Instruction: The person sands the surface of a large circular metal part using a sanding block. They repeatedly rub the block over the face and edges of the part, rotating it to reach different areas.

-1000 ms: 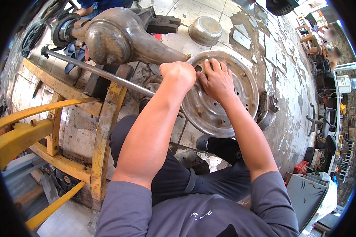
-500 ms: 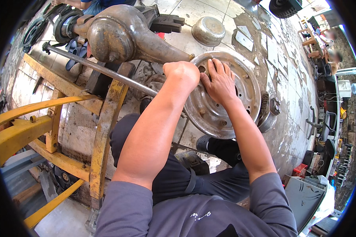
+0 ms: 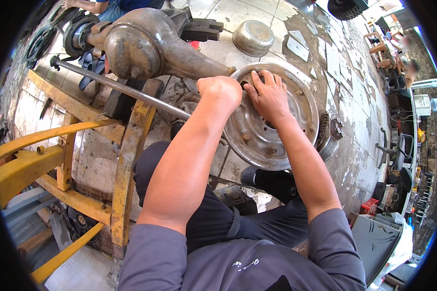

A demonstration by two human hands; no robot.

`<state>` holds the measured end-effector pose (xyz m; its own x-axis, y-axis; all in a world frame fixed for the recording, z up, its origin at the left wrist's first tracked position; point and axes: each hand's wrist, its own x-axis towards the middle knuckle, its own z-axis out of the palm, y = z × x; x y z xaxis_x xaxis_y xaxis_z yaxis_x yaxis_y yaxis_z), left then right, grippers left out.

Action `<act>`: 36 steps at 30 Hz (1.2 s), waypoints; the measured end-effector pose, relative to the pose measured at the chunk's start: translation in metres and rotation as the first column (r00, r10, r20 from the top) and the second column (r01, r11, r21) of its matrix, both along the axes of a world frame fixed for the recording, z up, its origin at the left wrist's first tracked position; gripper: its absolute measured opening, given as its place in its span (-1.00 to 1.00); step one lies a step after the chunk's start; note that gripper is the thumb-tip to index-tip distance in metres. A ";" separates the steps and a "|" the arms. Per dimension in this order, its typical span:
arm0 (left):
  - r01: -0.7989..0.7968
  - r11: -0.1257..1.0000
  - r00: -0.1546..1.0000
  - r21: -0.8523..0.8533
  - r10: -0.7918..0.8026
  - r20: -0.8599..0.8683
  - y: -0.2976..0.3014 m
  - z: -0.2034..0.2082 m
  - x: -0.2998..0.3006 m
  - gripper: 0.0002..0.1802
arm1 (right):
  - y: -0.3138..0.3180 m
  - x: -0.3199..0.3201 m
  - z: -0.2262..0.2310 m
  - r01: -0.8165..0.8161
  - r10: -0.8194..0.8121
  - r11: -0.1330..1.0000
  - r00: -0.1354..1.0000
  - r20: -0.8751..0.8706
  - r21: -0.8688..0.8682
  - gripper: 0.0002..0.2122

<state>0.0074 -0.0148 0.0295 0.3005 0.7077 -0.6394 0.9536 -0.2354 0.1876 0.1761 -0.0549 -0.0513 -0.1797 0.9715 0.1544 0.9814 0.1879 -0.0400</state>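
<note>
A round, dished metal plate (image 3: 296, 116) with holes and bolts in its face, like a brake backing plate, stands tilted at the end of a rusty axle housing (image 3: 136, 48). My right hand (image 3: 269, 94) rests on its upper face. The thumb is apart from the fingers, whose tips bend near a hole. At the plate's left edge is my left hand (image 3: 221, 87), bent at the wrist beside the housing's narrow end. Its fingers are hidden, so what they hold cannot be seen. A long metal shaft (image 3: 121, 88) runs behind my left forearm.
A yellow metal frame (image 3: 124, 194) stands at left. An upturned metal bowl (image 3: 253, 39) lies on the tiled floor beyond the plate. Right of the plate sits a dark metal part (image 3: 331, 138). Another person's arm (image 3: 90, 6) shows at the upper left; a grey cabinet (image 3: 374, 242) stands lower right.
The fingers of my right hand have bent more and drawn closer together on the plate. My left hand keeps nearly the same place. The whole view has shifted slightly.
</note>
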 end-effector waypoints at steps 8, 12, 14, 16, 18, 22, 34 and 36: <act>0.000 1.000 1.000 0.003 0.000 0.007 -0.001 -0.001 -0.002 -0.71 | -0.002 -0.005 -0.003 0.005 -0.007 0.999 0.999 0.043 0.033 -0.47; -0.015 1.000 1.000 -0.015 0.015 0.014 -0.001 -0.001 -0.002 -0.71 | -0.007 -0.012 -0.004 0.018 -0.019 0.999 0.998 0.054 0.028 -0.47; -0.008 1.000 1.000 -0.020 0.008 0.014 0.000 0.001 -0.002 -0.71 | -0.005 -0.007 0.001 -0.059 0.059 0.998 0.997 0.048 0.009 -0.47; 0.006 1.000 1.000 -0.016 -0.005 0.006 -0.001 0.000 -0.004 -0.71 | -0.004 -0.009 -0.002 0.004 -0.005 1.000 1.000 0.024 0.029 -0.47; -0.010 1.000 1.000 0.021 0.010 0.028 -0.002 -0.003 -0.002 -0.71 | -0.004 -0.009 -0.008 0.043 -0.042 0.997 0.999 -0.022 0.060 -0.47; -0.003 1.000 1.000 -0.014 0.003 0.019 0.000 -0.001 -0.001 -0.72 | -0.012 -0.004 -0.016 0.046 -0.042 0.998 0.995 -0.088 0.042 -0.46; -0.033 0.999 0.999 0.035 0.032 0.036 -0.005 0.000 -0.001 -0.71 | -0.008 -0.019 -0.025 0.141 -0.145 0.988 0.987 -0.062 -0.065 -0.34; -0.024 0.999 0.999 0.035 0.023 0.025 -0.006 0.003 0.002 -0.71 | -0.008 -0.025 -0.025 0.182 -0.186 0.981 0.981 -0.050 -0.074 -0.33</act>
<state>0.0089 -0.0207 0.0321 0.2990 0.7368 -0.6064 0.9541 -0.2197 0.2034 0.1506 -0.0631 -0.0765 0.0099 0.9958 0.0911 0.9947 -0.0005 -0.1030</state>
